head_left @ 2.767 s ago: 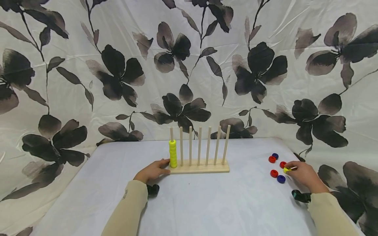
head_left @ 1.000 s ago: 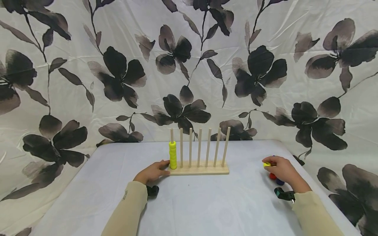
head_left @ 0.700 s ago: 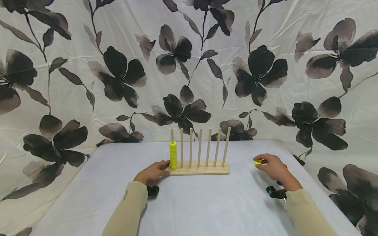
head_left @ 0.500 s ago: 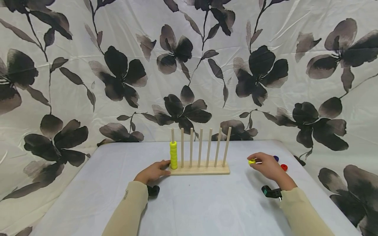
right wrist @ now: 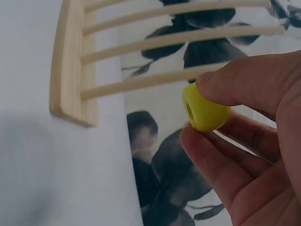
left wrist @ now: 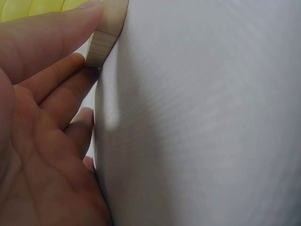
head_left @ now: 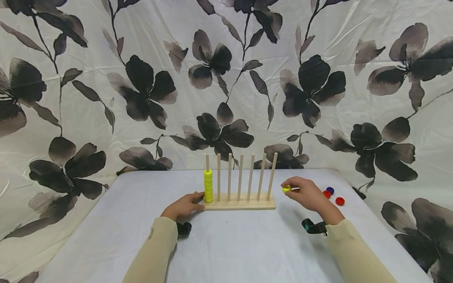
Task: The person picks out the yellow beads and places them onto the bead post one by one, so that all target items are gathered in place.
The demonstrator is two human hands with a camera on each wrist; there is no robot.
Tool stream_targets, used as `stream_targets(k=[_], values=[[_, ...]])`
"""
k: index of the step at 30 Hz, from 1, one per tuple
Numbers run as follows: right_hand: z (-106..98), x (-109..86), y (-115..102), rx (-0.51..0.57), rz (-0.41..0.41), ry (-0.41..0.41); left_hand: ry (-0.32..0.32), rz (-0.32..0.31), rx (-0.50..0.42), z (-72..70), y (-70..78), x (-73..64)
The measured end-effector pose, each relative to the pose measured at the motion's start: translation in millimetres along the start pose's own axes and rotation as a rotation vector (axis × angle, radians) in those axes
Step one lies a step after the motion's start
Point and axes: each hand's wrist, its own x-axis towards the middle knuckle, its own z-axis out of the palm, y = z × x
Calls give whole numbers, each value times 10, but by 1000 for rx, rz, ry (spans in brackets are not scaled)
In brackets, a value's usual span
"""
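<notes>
In the head view my left hand [head_left: 182, 206] holds the left end of a wooden peg stand [head_left: 240, 205], thumb on one side of the corner, fingers on the other. A stack of yellow beads [head_left: 208, 186] fills most of the leftmost peg [head_left: 207, 161]; the other pegs are bare. My right hand [head_left: 306, 193] pinches a yellow bead [head_left: 286, 189] between thumb and fingers, just right of the stand and above the table. The right wrist view shows the bead's hole [right wrist: 189, 110] facing the stand.
Right of the right hand lie red beads [head_left: 340, 201] and a blue bead [head_left: 330, 190]; the hand and forearm may hide others. The white-covered table [head_left: 226, 247] meets a flowered cloth [head_left: 226, 78] behind it.
My right hand took the yellow bead from the loose beads at the right and carried it left towards the stand. The left hand has stayed on the stand.
</notes>
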Motion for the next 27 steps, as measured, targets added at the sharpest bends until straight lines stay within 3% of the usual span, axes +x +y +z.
stream_targets(k=[7,16,27], values=[[35,80,-228,10,-58,-15,-5,-9,-5,-8,-13,16],[70,189,-466,34,-190,-40,-9,-20,11,3,-10,11],[129,368,-779,37,-263,-68,-8,-1,18,-6,-5,15]])
